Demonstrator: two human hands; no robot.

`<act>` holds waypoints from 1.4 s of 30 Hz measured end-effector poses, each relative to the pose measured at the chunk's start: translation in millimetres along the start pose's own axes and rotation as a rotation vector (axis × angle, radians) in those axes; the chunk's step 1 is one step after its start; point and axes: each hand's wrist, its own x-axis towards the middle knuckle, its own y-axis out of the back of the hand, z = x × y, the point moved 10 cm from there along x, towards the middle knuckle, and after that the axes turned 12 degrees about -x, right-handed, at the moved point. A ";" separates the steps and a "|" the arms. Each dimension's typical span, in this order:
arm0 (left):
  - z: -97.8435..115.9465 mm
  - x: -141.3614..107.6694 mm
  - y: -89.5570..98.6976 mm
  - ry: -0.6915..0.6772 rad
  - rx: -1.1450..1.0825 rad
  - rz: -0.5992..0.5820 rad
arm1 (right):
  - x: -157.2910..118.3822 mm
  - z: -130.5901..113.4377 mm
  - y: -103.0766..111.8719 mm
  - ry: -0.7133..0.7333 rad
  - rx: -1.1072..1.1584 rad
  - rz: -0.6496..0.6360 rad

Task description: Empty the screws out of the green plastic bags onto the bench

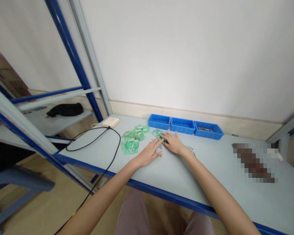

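My left hand (148, 154) lies low over the table with its fingers stretched out and apart, beside a few loose screws (160, 147). Close to its right, my right hand (173, 143) reaches forward with spread fingers, their tips at a small green plastic bag (156, 132). What lies beneath the fingers is partly hidden. Left of both hands is a pile of green see-through bags (131, 140) with thin metal pieces inside. More loose screws (191, 148) show just right of my right wrist.
Three blue bins stand in a row along the wall: left bin (159, 125), middle bin (182, 130) and right bin (208, 134), which holds metal parts (204, 129). A white box (111, 122) and black cable (119, 143) lie left. A blurred-out item (253, 163) is at right.
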 end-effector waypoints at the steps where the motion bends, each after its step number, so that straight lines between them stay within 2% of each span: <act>1: -3.2 -4.8 7.6 0.019 -0.001 0.049 | 3.4 -2.7 2.6 0.019 -0.019 0.014; 4: -21.2 -27.9 28.8 0.115 0.048 0.164 | 8.3 -7.0 9.1 0.046 -0.094 0.061; 7: -40.0 -53.6 44.6 0.182 0.132 0.203 | 9.8 -11.0 13.3 0.074 -0.200 0.101; 9: -47.6 -65.2 54.9 0.173 0.155 0.214 | 11.8 -10.1 15.6 0.063 -0.282 0.114; 11: -50.7 -69.9 64.6 0.113 0.159 0.216 | 15.5 -2.7 21.1 -0.006 -0.346 0.128; 14: -58.2 -70.0 80.7 0.055 0.197 0.253 | 20.5 17.8 42.6 -0.217 -0.363 0.222; 17: -72.4 -70.3 98.4 0.121 0.266 0.356 | 26.5 27.7 64.0 -0.376 -0.343 0.338; 19: -78.5 -71.7 106.2 0.185 0.329 0.408 | 37.1 18.7 66.8 -0.347 -0.344 0.356; 21: -80.3 -71.2 108.0 0.225 0.389 0.407 | 50.9 -1.9 57.7 -0.201 -0.351 0.315; 24: -79.7 -66.8 104.7 0.230 0.456 0.355 | 62.4 -34.9 28.4 0.074 -0.342 0.171; 27: -86.9 -62.1 103.1 0.253 0.464 0.320 | 61.3 -48.0 9.0 0.207 -0.305 0.087; 31: -113.0 -58.1 100.2 0.381 0.351 0.254 | 60.2 -45.4 6.6 0.193 -0.296 0.072; 33: -120.4 -55.4 96.5 0.399 0.311 0.205 | 61.4 -46.9 6.5 0.185 -0.323 0.059; 42: -127.3 -46.7 92.8 0.411 0.270 0.215 | 67.8 -53.0 6.8 0.145 -0.346 0.028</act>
